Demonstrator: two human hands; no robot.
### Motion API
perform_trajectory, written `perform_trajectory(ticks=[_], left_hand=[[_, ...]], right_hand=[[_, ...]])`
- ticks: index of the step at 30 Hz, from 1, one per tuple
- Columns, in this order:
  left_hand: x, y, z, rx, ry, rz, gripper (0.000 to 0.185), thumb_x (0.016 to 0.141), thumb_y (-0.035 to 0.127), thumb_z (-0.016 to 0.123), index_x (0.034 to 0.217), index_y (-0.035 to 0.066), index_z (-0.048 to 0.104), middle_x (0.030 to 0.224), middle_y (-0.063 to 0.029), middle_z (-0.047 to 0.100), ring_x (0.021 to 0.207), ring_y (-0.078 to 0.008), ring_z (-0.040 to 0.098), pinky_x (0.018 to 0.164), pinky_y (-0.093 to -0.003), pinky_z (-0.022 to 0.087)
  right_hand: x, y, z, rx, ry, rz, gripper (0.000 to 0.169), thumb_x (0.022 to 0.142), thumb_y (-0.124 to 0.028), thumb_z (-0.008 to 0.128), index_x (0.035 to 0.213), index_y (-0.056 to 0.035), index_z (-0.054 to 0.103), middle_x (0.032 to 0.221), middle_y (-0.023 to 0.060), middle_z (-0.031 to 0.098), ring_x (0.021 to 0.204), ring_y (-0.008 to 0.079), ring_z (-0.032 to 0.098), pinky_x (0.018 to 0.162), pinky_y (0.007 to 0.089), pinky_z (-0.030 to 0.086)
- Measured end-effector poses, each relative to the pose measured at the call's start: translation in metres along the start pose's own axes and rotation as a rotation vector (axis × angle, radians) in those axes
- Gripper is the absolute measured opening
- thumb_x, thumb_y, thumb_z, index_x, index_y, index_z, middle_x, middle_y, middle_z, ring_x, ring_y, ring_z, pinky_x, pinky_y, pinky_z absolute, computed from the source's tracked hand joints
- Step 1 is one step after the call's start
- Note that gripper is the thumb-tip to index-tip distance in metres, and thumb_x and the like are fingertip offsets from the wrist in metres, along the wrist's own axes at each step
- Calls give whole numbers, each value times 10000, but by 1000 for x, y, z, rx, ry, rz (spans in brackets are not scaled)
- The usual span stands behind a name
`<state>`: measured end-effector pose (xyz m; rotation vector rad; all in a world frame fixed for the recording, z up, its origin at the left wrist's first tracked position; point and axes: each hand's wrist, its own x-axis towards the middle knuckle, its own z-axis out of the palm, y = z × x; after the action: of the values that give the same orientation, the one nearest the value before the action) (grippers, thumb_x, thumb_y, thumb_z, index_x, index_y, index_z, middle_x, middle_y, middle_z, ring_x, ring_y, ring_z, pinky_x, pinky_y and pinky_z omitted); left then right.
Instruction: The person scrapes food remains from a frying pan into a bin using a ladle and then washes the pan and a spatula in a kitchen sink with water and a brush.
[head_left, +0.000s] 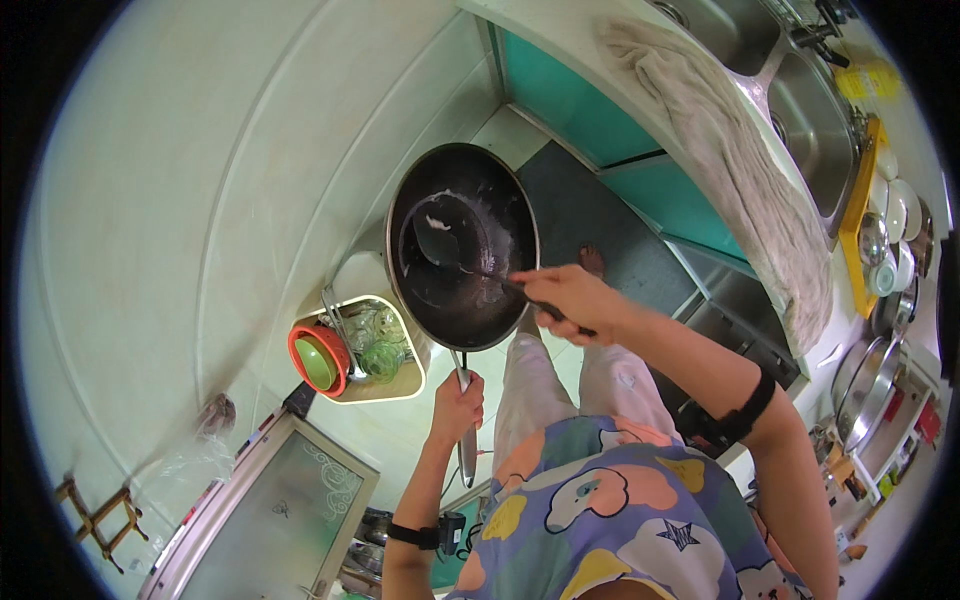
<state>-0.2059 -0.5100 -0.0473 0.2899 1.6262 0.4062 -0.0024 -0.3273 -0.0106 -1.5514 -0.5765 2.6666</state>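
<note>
A dark wok (491, 199) is held tilted in front of me, its inside facing up toward the camera. My left hand (457, 409) is closed around its long metal handle (467, 454). In my right hand (574, 304) is the dark handle of a spatula (437, 244), with the forefinger stretched along it. The spatula's black blade lies against the inside of the wok, though its outline is hard to make out there. A small whitish scrap (437, 223) shows at the blade. Pale, wet streaks mark the wok's surface.
Left of the wok, a cream bin (409, 382) holds glass jars, an orange bowl (341, 382) and a green bowl (319, 364). At right, a towel (720, 150) lies along the counter by the steel sink (814, 127). Dishes stand in a yellow rack (859, 217). A frosted-glass door (277, 517) is lower left.
</note>
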Motion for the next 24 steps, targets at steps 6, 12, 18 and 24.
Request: perform_trajectory(ticks=[6, 12, 18, 24], left_hand=[[7, -6, 6, -1, 34, 28, 121, 857, 120, 504, 822, 10, 467, 559, -12, 432, 395, -87, 414, 347, -258, 365], [8, -1, 2, 91, 45, 61, 115, 858, 112, 508, 813, 15, 467, 554, -9, 432, 391, -91, 424, 345, -256, 365], [6, 8, 8, 44, 114, 59, 109, 856, 116, 507, 805, 27, 473, 547, 1, 420, 383, -85, 410, 338, -257, 349], [10, 16, 2, 19, 82, 41, 110, 851, 128, 525, 825, 36, 471, 547, 11, 406, 385, -80, 390, 345, -252, 344]], right_hand=[[11, 4, -24, 86, -52, 79, 453, 882, -196, 441, 1327, -114, 413, 648, 37, 505, 371, 46, 318, 306, 205, 213], [10, 12, -25, 153, -34, 33, 391, 894, -201, 426, 1274, -108, 453, 669, 54, 511, 381, 42, 311, 301, 196, 227], [36, 9, -56, 146, -62, 20, 324, 880, -178, 438, 1175, -70, 520, 680, 60, 531, 406, 65, 354, 317, 215, 255], [20, 24, -57, -1036, 267, -499, 395, 749, -117, 562, 1127, -6, 531, 679, 132, 568, 578, 277, 589, 523, 373, 463]])
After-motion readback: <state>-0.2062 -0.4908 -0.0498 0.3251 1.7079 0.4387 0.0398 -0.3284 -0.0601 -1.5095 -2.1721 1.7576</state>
